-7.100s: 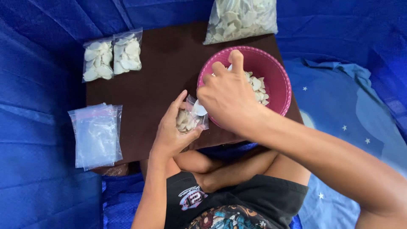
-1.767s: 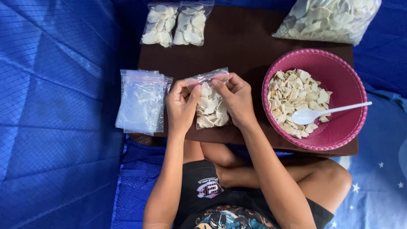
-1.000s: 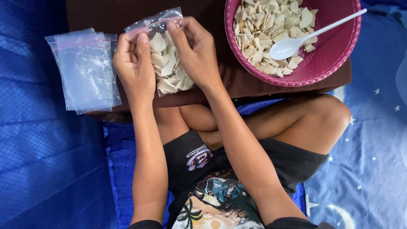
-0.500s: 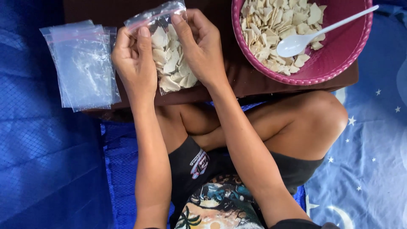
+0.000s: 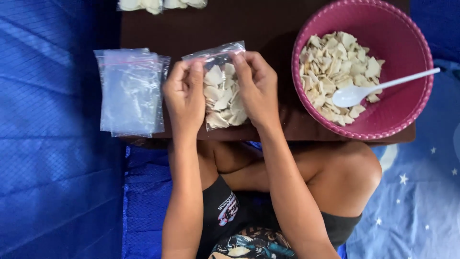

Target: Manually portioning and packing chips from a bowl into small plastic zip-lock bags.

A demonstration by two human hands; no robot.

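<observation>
L hand [image 5: 184,96] & R hand [image 5: 256,91] are pinching the top of a clear zip bag of pale chips [image 5: 221,93], fingers closed on it. It's lying on the dark brown table [image 5: 258,29] btwn empty zip bags [image 5: 129,91] & the pink bowl [image 5: 407,115] w/ white spoon [image 5: 378,88].

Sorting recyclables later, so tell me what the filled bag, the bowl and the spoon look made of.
Filled bag: thin clear plastic film, glossy and crinkled, contents showing through. Bowl: likely moulded pink plastic, beaded rim. Spoon: white, smooth, probably plastic.

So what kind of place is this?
Probably a home packing spot on the floor: a low brown table, a pink bowl of pale chips, a stack of empty clear bags, and blue cloth around.
</observation>
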